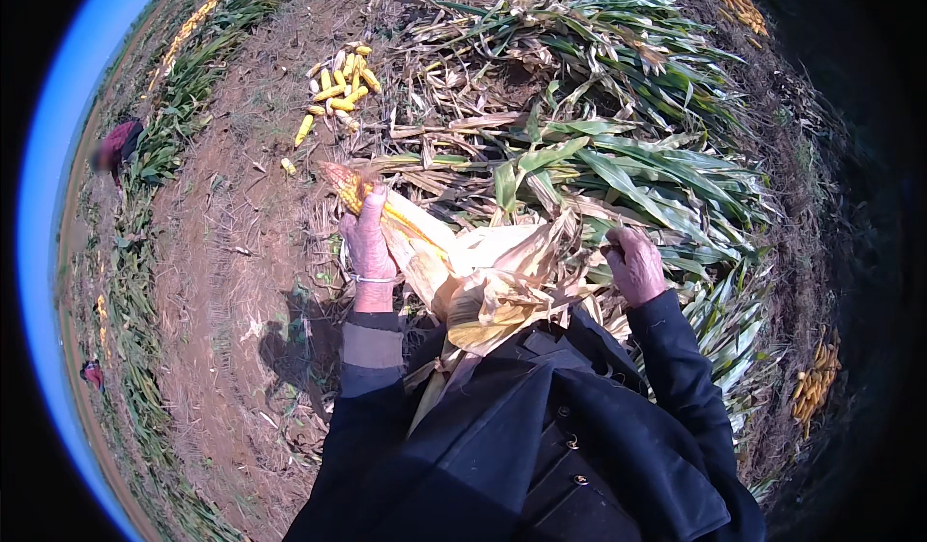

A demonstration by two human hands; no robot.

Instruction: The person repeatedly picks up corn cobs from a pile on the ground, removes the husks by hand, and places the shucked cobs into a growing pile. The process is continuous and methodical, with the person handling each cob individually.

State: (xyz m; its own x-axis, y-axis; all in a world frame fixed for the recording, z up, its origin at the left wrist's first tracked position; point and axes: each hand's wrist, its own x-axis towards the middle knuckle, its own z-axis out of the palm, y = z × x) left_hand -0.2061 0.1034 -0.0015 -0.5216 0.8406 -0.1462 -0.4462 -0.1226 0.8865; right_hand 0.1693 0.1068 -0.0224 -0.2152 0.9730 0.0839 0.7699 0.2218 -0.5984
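An ear of corn (401, 219), yellow kernels showing and silk at its tip, is gripped by my left hand (367, 243), with the thumb lying along it. Its dry, pale husk (492, 291) is peeled back and fans out toward my chest. To the right, my right hand (635, 267) is closed with the fingers curled, beside the dry leaves. Whatever it may hold is hidden.
Husked corn ears (338, 88) lie heaped on the soil ahead. Cut corn stalks (628, 166) spread in front and to the right. Another corn pile (814, 388) sits at far right. At far left, a person (121, 144) is by a stalk row (179, 122).
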